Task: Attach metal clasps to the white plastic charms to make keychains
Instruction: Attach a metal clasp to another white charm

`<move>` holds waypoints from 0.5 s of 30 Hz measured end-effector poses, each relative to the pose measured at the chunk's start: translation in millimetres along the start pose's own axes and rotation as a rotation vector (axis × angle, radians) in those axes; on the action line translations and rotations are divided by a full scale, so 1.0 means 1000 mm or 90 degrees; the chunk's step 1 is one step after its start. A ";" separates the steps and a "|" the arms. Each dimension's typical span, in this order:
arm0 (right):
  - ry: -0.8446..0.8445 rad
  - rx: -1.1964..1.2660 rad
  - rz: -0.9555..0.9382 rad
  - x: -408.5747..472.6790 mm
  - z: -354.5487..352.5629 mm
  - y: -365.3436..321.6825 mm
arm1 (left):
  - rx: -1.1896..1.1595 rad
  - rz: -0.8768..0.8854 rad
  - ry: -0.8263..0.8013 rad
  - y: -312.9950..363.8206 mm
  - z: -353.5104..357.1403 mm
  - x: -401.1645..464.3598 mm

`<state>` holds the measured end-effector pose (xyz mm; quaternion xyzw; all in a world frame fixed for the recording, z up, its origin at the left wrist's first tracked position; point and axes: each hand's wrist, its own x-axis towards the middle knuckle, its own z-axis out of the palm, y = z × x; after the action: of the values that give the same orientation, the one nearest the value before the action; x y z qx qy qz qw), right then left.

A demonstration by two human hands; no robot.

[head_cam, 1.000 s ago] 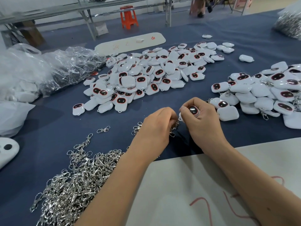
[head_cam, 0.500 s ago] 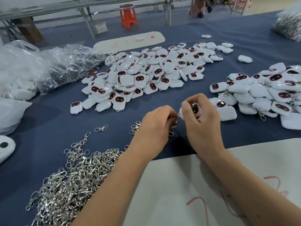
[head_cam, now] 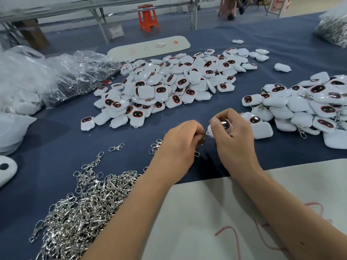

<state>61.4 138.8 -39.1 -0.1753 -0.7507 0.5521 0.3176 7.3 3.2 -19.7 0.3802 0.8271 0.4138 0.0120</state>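
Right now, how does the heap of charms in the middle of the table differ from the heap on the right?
The middle heap holds bare charms with no metal clasps showing; the right heap has silver clasps poking out between its charms. The middle heap lies far out from both hands, while the right heap lies right beside the right hand. Both hold the same white charms with dark, red-rimmed faces, on the blue cloth.

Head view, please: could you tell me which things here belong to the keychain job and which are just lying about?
Belongs to the job:
- white charm in the right hand
- metal clasp, pinched by the left hand
- clasp pile
- unfinished charm pile
- finished keychain pile

Lying about:
- crumpled plastic bags
- orange stool
- white board
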 end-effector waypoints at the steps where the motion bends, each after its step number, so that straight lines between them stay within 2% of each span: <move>1: -0.002 -0.001 -0.001 0.000 0.000 0.000 | 0.002 -0.001 0.000 0.000 0.000 0.000; 15: -0.010 -0.055 -0.051 -0.004 0.000 -0.006 | 0.037 -0.024 0.006 -0.004 0.005 0.000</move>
<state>64.8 134.2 -34.8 -0.1543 -0.7827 0.5077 0.3253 6.6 5.1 -25.2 0.3630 0.8456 0.3913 0.0050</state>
